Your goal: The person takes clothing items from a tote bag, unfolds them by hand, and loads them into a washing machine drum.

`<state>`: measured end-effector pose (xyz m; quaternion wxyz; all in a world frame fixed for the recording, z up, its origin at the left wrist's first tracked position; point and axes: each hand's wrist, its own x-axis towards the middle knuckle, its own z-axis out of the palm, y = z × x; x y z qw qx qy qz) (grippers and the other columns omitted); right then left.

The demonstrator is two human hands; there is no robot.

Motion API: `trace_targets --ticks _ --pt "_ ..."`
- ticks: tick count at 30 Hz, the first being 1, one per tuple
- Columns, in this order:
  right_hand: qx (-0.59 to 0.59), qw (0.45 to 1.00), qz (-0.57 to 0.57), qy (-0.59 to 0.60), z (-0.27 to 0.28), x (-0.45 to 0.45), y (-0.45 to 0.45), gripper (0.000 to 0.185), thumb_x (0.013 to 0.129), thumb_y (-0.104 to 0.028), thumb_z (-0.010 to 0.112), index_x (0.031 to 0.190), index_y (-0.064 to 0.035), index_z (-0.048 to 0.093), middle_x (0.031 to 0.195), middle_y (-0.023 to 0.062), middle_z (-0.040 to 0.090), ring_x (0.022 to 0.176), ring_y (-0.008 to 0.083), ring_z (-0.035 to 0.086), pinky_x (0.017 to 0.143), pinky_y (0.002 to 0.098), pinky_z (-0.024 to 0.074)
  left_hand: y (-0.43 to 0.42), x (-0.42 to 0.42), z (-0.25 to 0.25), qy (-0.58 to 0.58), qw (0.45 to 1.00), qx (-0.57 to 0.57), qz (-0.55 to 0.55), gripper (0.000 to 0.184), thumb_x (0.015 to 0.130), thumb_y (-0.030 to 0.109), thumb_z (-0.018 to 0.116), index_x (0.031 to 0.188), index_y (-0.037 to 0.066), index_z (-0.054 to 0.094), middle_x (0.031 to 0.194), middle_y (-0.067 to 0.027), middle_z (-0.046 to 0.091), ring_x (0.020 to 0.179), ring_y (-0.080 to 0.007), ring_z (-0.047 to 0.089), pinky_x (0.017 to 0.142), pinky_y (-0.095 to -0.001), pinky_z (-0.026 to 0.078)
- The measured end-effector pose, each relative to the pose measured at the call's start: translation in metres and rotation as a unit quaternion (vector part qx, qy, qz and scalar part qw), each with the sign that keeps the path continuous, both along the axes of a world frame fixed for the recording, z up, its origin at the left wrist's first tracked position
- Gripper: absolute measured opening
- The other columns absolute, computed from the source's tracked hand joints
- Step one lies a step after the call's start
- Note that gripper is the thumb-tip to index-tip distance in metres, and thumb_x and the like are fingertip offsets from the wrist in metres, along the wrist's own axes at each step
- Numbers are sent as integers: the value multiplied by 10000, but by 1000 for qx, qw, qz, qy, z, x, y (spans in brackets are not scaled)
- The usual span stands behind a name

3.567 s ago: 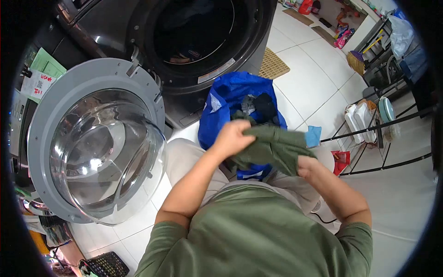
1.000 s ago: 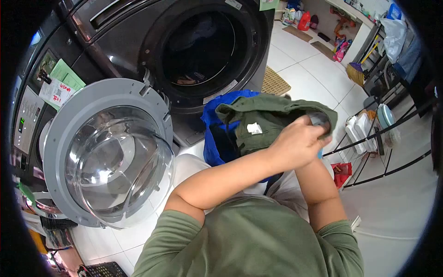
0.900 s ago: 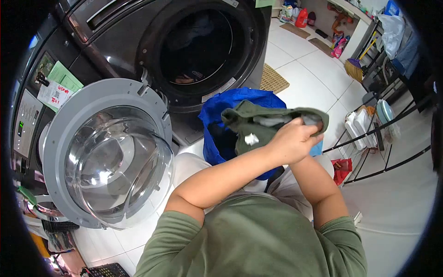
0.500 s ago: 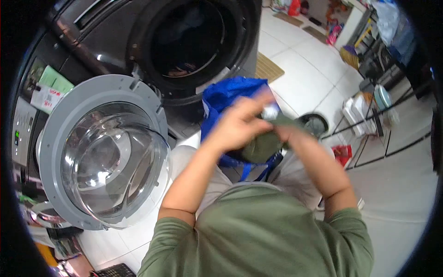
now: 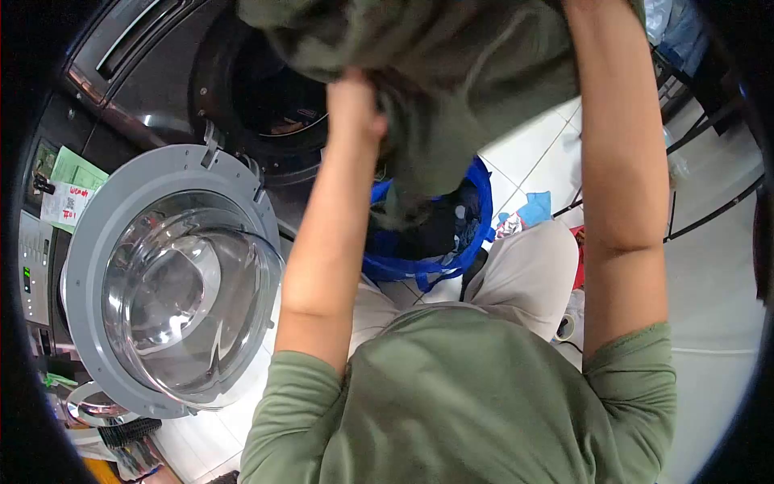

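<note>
"Dark green, soft and crumpled, that cloth garment [image 5: 476, 73] fills the top of the view. Where is it from the left hand [image 5: 353, 105]?"

"Touching it. From that hand, the cloth spreads between eleven and three o'clock, with a blurred fold hanging down towards five."

"And how is the hand itself?"

"Closed on the garment's near edge, as far as I can see. It's blurred, and the cloth covers the fingertips."

"The right one?"

"I can't tell. The bare right forearm [image 5: 621, 161] runs up at about three o'clock from the left hand, in front of the cloth's right side, but the hand is past the top edge."

"What's below?"

"At five o'clock from the left hand, a bright blue bag [image 5: 484, 198] stands open on the white tiled floor [image 5: 528, 153], with dark clothes [image 5: 442, 230] inside. The hanging fold is over its far side."

"And to the left?"

"The round grey-rimmed door with a clear bulging window [image 5: 87, 282] is swung open at seven to eight o'clock. The black machine's dark round opening [image 5: 270, 101] is at nine."

"That light blue piece of cloth [image 5: 535, 208]?"

"Four o'clock, just beside the bag."
</note>
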<state>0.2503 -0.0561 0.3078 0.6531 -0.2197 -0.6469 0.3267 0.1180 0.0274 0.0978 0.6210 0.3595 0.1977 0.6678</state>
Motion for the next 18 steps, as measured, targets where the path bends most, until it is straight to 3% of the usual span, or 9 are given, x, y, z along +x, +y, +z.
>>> trace_targets --ticks 2,6,7,8,9,10,13,15,18 --pt "-137 946 -166 -241 -64 14 0 271 955 -266 569 1115 -58 637 1066 72 649 944 196 617 851 341 513 1 -20 36 -136 989 -3 -63 478 973 363 530 1314 29 510 1359 -171 520 1247 -343 494 1043 -530 410" --pt "-189 833 -36 -519 -181 19 16 500 851 -384 668 1237 -74 603 1246 61 616 1073 164 589 941 364 457 -18 -9 36 -168 981 42 -89 426 980 310 498 1285 15 527 1299 -145 568 1201 -311 541 1035 -461 442" --pt "-148 832 -164 -510 -215 8 9 483 841 -310 697 1239 -56 595 1237 66 618 1069 174 595 942 364 459 -19 -8 20 -146 986 41 -73 427 973 277 512 1305 8 504 1292 -137 569 1170 -302 568 1047 -429 438" --pt "-81 904 -164 -386 -281 24 30 484 822 -219 708 1248 -28 581 1233 84 622 1071 202 603 941 374 466 -24 -14 12 -108 989 29 -99 417 954 245 532 1293 3 517 1301 -142 566 1194 -301 553 1046 -442 437" --pt "-191 964 -96 -156 -285 18 27 467 813 -104 682 1252 4 565 1223 107 624 1076 241 611 940 390 478 -34 -24 6 -70 990 18 -124 408 934 213 552 1281 -2 529 1309 -147 564 1219 -301 538 1046 -455 436" --pt "-244 962 -41 114 -288 12 24 465 803 11 656 1256 35 549 1214 129 627 1081 280 619 938 407 490 -41 -36 -1 -31 988 6 -150 402 914 180 572 1269 -7 542 1317 -152 562 1244 -300 523 1045 -467 436" --pt "-493 819 54 289 -299 31 27 497 763 77 609 1255 54 537 1233 153 615 1087 282 618 975 386 474 -48 -62 -47 32 975 2 -218 577 906 167 592 1416 9 372 1376 -144 510 1250 -276 523 1060 -447 419" --pt "-515 794 176 271 -348 25 12 591 758 60 656 1323 33 484 1303 123 570 1166 266 570 1002 370 451 -52 -42 -88 -28 979 -52 -196 642 916 198 596 1458 30 295 1405 -139 478 1280 -277 490 1083 -428 392" --pt "-415 893 159 77 -383 -21 -9 803 776 -140 800 1439 -40 358 1417 84 457 1292 249 461 1061 408 401 -57 -36 -133 -28 971 -116 -209 668 936 310 595 1464 34 293 1444 -139 421 1322 -290 434 1113 -403 346"
